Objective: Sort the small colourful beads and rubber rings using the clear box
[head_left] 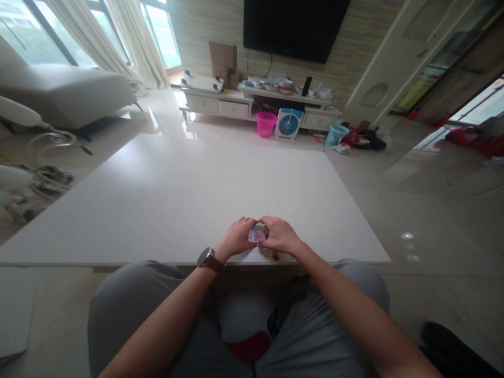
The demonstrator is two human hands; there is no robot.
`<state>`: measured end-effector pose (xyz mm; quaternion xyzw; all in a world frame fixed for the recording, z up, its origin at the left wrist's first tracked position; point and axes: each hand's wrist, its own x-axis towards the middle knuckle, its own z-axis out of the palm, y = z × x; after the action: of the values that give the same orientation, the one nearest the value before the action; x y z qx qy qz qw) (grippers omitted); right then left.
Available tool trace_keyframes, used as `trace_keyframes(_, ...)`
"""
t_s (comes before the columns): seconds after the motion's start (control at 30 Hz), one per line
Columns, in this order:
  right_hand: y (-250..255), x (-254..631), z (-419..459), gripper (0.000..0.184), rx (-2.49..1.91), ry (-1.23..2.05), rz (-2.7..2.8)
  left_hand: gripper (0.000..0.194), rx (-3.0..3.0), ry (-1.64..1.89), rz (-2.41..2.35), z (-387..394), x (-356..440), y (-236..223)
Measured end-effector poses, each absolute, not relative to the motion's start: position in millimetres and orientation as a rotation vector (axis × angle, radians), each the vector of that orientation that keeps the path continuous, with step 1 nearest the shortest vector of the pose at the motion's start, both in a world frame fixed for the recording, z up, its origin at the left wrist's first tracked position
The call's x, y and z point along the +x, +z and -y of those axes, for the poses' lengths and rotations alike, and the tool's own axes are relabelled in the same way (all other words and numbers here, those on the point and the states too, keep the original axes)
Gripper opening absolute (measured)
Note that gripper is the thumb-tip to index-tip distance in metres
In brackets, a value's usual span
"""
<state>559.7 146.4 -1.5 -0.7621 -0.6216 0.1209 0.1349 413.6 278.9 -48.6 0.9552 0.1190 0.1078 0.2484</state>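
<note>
Both hands meet near the front edge of a large white table (189,194). Between them is a small clear, rounded object (259,232) with multicoloured bits showing in it; its exact kind is too small to make out. My left hand (239,235) grips it from the left, fingers curled round its side. From the right, my right hand (280,234) closes on the same object. Just below the right hand, a tiny brown and orange item (275,255) lies at the table edge. A watch (205,256) with a brown strap is on my left wrist.
Beyond the table stands a low white TV cabinet (234,108) with dishes on top. A pink basket (266,125), a blue and white fan (289,123) and a light blue basket (336,135) are on the floor before it. My knees are under the table's front edge.
</note>
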Motion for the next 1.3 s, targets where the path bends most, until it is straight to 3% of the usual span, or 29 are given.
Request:
trace_keyframes(0.7,-2.6,563.6,-147.6,0.03,-2.151,0.412,1.812,0.046,2.558,0.288,-0.334,-277.2,414.6,-45.3)
trace_keyframes(1.3,-2.3,566.8,-149.6,0.038,-2.157,0.439,1.849,0.05,2.529,0.238,-0.355,-276.5,413.7,-41.2)
